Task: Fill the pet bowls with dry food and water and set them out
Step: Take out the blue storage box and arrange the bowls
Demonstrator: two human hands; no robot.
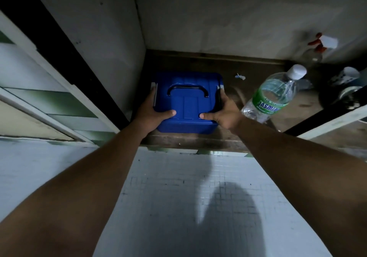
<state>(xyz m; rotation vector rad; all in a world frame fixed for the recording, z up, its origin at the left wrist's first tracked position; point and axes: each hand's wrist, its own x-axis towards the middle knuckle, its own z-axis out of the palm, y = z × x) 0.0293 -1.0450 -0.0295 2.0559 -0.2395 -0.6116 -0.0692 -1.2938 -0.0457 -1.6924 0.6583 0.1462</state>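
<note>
A blue plastic storage box (187, 95) with a black carry handle on its lid sits on the dark floor of an open low cabinet. My left hand (154, 110) grips its left side, thumb on the lid. Gripping the right side is my right hand (222, 110), thumb also on the lid. A clear water bottle (272, 95) with a green label and white cap stands to the right of the box, close to my right hand. No pet bowls are clearly visible.
The cabinet shelf (190, 141) has a wall right against the box's left side. Spray bottles with red nozzles (317, 48) and dark containers (345, 85) crowd the back right. An open cabinet door (327, 121) stands at right. White tiled floor (178, 197) lies below.
</note>
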